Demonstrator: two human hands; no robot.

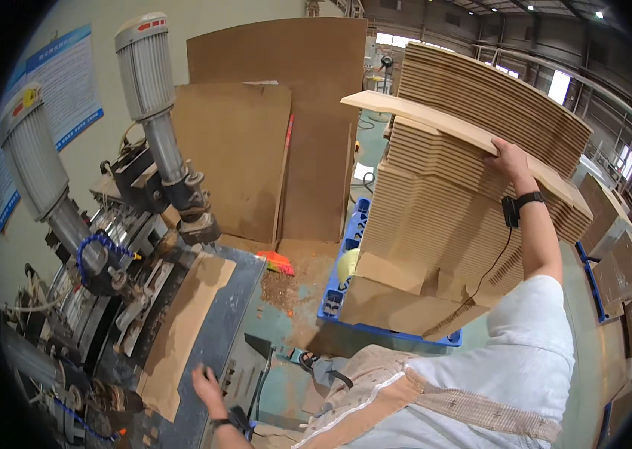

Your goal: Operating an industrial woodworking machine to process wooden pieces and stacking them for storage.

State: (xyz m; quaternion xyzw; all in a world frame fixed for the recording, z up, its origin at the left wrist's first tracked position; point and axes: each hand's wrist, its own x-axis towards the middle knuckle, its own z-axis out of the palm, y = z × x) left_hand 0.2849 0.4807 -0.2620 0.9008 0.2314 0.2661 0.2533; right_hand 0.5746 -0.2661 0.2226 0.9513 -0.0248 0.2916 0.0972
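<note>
My right hand [512, 160], arm stretched out to the right, is closed over the edge of a long, thin shaped wooden board [454, 129]. That board lies slanted on top of a tall stack of similar boards [428, 187], one end jutting out past the stack. Down at the left, my left hand [209, 391] hovers by the front edge of a metal machine table [219, 307], with its fingers apart and nothing in them. Just beyond it lies another shaped board [185, 329] on the table, against the machine's bars.
Slanted machine heads with grey motors [144, 67] rise over the table. A blue pallet [335, 299] carries the stack; a second stack [495, 93] stands behind it. Large brown panels [323, 127] lean on the wall. Wood chips and a red dustpan [277, 262] lie on the floor.
</note>
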